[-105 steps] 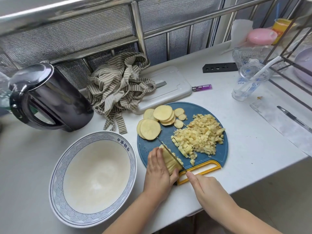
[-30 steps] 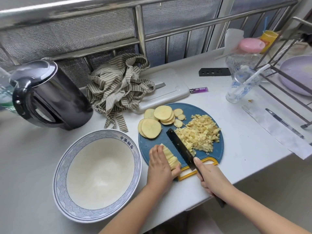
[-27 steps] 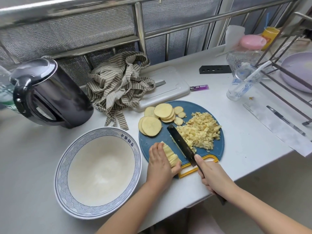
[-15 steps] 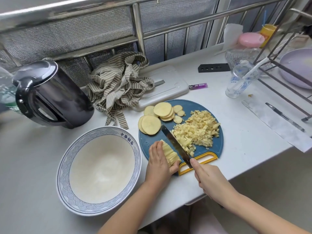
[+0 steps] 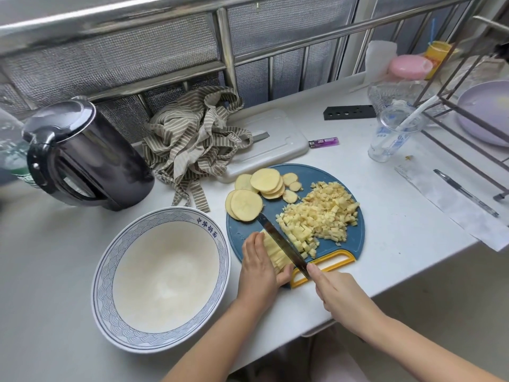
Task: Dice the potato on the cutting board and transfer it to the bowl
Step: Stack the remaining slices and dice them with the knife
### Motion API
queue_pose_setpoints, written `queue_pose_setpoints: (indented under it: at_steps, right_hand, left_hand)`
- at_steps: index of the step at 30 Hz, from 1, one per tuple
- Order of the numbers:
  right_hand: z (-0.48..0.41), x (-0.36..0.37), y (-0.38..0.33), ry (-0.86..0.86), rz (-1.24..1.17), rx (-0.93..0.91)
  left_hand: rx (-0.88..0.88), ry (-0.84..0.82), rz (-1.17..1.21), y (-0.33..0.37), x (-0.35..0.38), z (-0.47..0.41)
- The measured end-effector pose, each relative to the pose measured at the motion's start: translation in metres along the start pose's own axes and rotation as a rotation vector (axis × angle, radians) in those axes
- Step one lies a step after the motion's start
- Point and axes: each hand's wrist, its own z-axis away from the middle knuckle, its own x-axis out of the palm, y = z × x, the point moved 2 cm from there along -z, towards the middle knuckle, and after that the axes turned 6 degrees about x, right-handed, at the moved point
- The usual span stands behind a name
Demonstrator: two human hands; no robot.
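smooth white surface (image 5: 399,244) | round glazed bowl (image 5: 102,301), blue wave rim, lower left | round blue board (image 5: 325,175), yellow handle, centre | pale diced pile (image 5: 319,213) on its right half | left hand (image 5: 259,274), fingers together, holds potato strips (image 5: 275,252) at board's near edge | right hand (image 5: 338,293) grips knife (image 5: 283,244), blade against strips' right side

Knife (image 5: 281,241) is no longer laid over flat beside the diced pile (image 5: 319,213). The blade is back up near edge-on, against the potato strips (image 5: 275,253) under the left hand (image 5: 259,268). The right hand (image 5: 338,293) now hides the handle.
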Motion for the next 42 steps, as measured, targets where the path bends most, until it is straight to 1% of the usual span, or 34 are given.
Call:
queue_pose_setpoints:
  at_steps: [5,10,18,26,35,42]
  right_hand:
    - [0.002,0.002,0.0,0.001,-0.007,-0.006]
    - [0.002,0.003,-0.002,-0.004,0.023,-0.018]
    - [-0.002,0.003,-0.006,-0.016,0.161,0.013]
    - [-0.003,0.004,-0.015,-0.02,0.252,0.048]
    - [-0.011,0.006,-0.015,-0.039,0.257,0.087]
    - [-0.016,0.004,-0.019,-0.062,0.249,0.096]
  left_hand:
    - [-0.01,0.004,0.004,-0.001,0.0,0.004]
    - [0.018,0.054,-0.12,-0.001,0.004,0.005]
    - [0.041,0.074,-0.175,-0.001,0.006,0.002]
    - [0.036,0.029,-0.211,-0.002,0.008,0.0]
    - [0.046,0.017,-0.24,0.0,0.007,-0.002]
    - [0.018,-0.035,-0.241,-0.001,0.008,-0.002]
